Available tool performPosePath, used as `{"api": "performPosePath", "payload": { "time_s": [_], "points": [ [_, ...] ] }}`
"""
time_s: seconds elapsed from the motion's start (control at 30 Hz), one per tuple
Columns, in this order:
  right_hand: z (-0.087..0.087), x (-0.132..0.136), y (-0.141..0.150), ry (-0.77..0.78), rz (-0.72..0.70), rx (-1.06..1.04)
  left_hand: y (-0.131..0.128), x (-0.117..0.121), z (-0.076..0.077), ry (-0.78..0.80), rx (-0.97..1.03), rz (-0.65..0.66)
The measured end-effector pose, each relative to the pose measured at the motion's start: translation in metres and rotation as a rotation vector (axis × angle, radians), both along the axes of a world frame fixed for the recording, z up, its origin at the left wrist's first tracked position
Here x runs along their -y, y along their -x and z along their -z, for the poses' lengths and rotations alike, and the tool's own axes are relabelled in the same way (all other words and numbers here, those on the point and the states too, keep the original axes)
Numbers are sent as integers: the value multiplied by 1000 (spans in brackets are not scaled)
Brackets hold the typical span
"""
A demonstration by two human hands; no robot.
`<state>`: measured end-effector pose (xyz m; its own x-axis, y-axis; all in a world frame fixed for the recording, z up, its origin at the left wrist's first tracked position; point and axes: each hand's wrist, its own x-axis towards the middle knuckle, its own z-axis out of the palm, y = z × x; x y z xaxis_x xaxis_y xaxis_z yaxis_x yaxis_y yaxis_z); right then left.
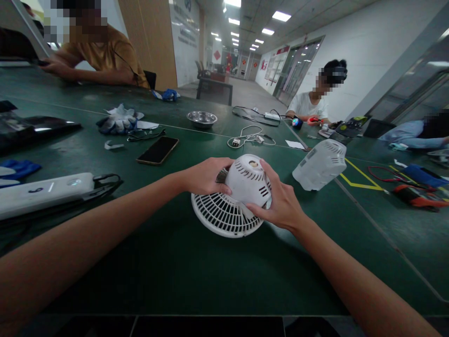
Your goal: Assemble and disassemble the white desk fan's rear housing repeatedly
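A white fan motor housing [247, 180] with slotted vents sits over a round white fan grille [228, 217] on the green table. My left hand [210, 175] grips the housing's left side, where a dark ridged metal part [221, 176] shows between thumb and fingers. Around the right side of the housing my right hand [280, 199] is closed, thumb low and fingers toward the top. The housing and both hands hide the back of the grille. To the right of my hands stands a white plastic cover [321, 164] with vent slots.
Ahead lie a phone [158, 150], a white cable [252, 138] and a metal bowl [202, 119]. Gloves [121, 119] and a white power strip [45, 194] are on the left. An orange-and-black tool [419, 195] lies right. Other people sit around the table.
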<state>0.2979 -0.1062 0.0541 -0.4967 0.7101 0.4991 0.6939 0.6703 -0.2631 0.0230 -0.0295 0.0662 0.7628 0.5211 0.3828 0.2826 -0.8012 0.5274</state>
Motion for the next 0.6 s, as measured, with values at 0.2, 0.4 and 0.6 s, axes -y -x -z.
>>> {"api": "performPosePath", "payload": {
  "time_s": [0.2,0.4,0.6],
  "points": [
    [3,3,-3,170,-79,-95,1,3,4,33,52,102],
    [5,0,-4,225,-122,-124,-9,10,11,-40,90,91],
    [0,2,0,250,-114,-134,-11,11,14,-66,120,66]
  ]
}}
